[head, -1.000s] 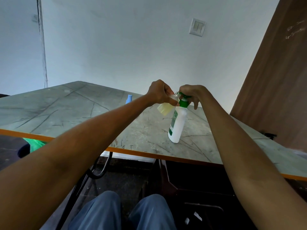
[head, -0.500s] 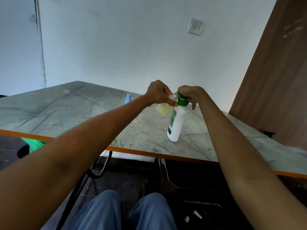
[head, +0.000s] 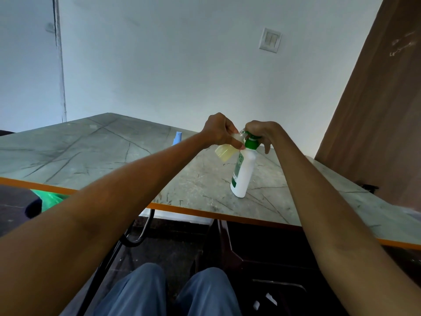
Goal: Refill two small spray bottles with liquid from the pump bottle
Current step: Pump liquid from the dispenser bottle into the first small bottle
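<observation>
Pump bottle (head: 245, 173) upright, spray bottle (head: 225, 151) tilted at nozzle

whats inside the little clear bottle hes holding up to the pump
Pale yellow liquid fills the lower part of the small spray bottle, held tilted by the left hand. Its neck and mouth are covered by fingers, so the fill level there can't be seen.
</observation>
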`<state>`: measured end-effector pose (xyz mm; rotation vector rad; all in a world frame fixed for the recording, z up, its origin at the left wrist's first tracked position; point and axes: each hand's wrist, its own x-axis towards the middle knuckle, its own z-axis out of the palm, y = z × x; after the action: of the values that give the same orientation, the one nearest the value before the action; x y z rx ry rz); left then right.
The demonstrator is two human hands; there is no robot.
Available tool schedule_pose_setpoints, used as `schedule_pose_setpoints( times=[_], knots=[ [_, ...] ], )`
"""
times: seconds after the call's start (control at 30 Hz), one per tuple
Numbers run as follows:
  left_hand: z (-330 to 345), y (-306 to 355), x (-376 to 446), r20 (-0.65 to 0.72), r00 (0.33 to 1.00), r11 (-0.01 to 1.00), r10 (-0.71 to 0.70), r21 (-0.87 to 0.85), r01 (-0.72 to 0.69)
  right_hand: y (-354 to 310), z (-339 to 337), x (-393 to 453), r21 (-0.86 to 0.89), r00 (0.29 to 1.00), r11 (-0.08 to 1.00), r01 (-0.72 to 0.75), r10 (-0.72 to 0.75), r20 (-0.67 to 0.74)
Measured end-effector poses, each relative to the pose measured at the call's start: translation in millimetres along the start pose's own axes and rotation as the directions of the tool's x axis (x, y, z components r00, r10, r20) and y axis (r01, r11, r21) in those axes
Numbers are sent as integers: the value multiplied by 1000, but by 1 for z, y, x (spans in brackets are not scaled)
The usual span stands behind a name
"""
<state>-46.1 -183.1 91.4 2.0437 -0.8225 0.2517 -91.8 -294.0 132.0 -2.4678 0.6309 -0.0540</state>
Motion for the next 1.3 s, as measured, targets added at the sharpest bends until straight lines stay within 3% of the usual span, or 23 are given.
schedule_pose_setpoints(
  times=[0.6, 1.0, 1.3],
  knots=[
    [6, -4, 0, -66, 998, 996, -1, -90, -5, 2, -9, 2, 20, 1000, 1000, 1, -2, 22],
    [2, -2, -2, -21, 1000, 999, -11, -31, 10, 0, -1, -7, -24, 1000, 1000, 4, -3, 19],
    [3, 1, -1, -41, 999, 999, 7, -40, -9, -1, -3, -11, 47, 1000, 999, 3, -4, 12]
  ],
)
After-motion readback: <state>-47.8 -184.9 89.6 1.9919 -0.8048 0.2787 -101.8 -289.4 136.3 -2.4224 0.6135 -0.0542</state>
